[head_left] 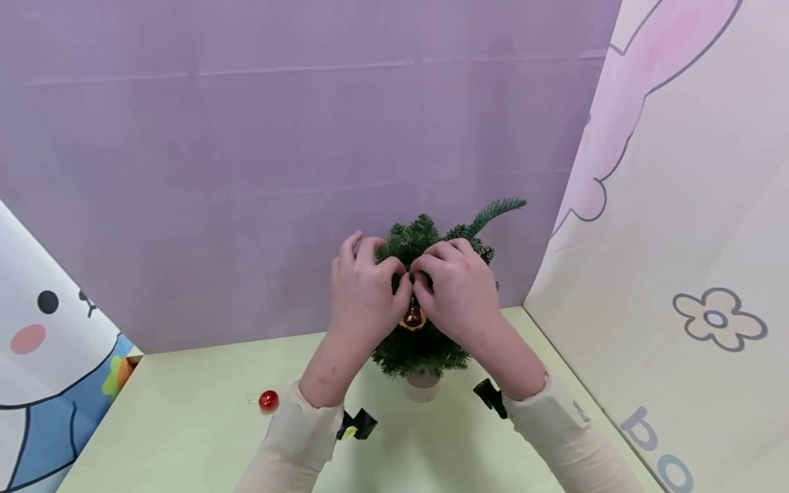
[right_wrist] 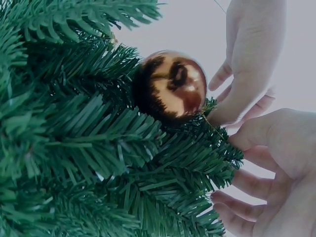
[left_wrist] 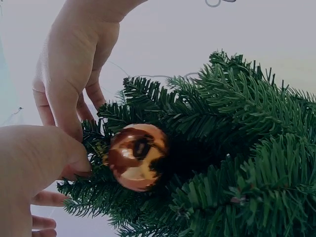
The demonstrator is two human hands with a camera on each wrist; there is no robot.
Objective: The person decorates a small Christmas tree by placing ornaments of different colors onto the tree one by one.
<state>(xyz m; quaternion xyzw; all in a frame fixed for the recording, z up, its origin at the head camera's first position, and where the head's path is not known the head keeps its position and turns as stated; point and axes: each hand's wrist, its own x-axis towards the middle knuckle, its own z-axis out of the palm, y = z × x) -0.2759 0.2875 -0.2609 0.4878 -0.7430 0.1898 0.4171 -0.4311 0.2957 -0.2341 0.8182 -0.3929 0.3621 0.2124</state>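
Observation:
A shiny gold bauble [left_wrist: 138, 157] hangs against the front of a small green artificial Christmas tree [head_left: 422, 356], which stands in a pale pot [head_left: 422, 387]. Just above the bauble my two hands meet, thumbs and forefingers close together. With my right hand [head_left: 459, 291] I pinch the bauble's thin gold string [right_wrist: 215, 129] beside a branch tip. My left hand [head_left: 366, 291] pinches the tip of that branch [left_wrist: 91, 190]; whether it also grips the string is hidden by the fingers.
On the pale green tabletop [head_left: 185, 418], a red bauble [head_left: 268, 401] lies left of my left forearm. One long branch [head_left: 499, 211] sticks out at the tree's upper right. A purple backdrop [head_left: 277, 171] rises behind, with printed panels [head_left: 690, 226] at the sides.

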